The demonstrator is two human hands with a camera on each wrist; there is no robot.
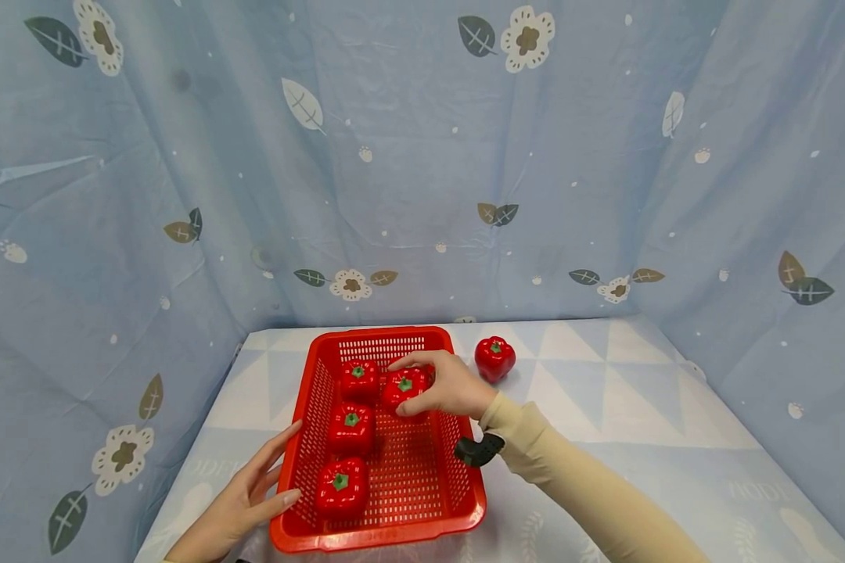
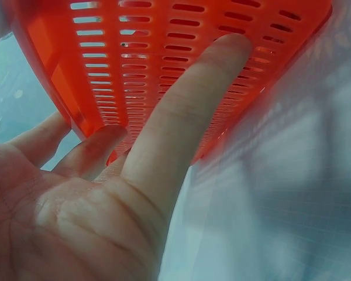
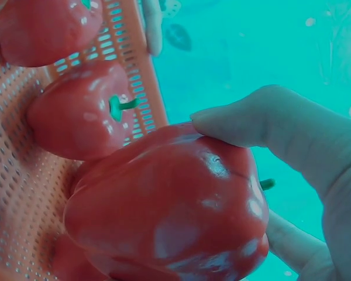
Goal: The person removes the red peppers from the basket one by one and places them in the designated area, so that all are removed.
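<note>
My right hand (image 1: 451, 383) grips a glossy red bell pepper (image 1: 406, 389) with a green stem, thumb on one side and fingers on the other. It is over the far right part of a red perforated plastic basket (image 1: 401, 485). In the right wrist view the held bell pepper (image 3: 169, 205) fills the lower middle. Three more bell peppers line the basket's left side: a far one (image 1: 360, 381), a middle one (image 1: 351, 428) and a near one (image 1: 342, 488). My left hand (image 1: 242, 493) rests its extended fingers and thumb against the basket's left wall.
Another red bell pepper (image 1: 495, 359) lies on the table right of the basket, beyond my right wrist. A patterned blue-and-white cloth (image 1: 605, 407) covers the table. Blue floral curtains (image 1: 422, 156) enclose the back and both sides.
</note>
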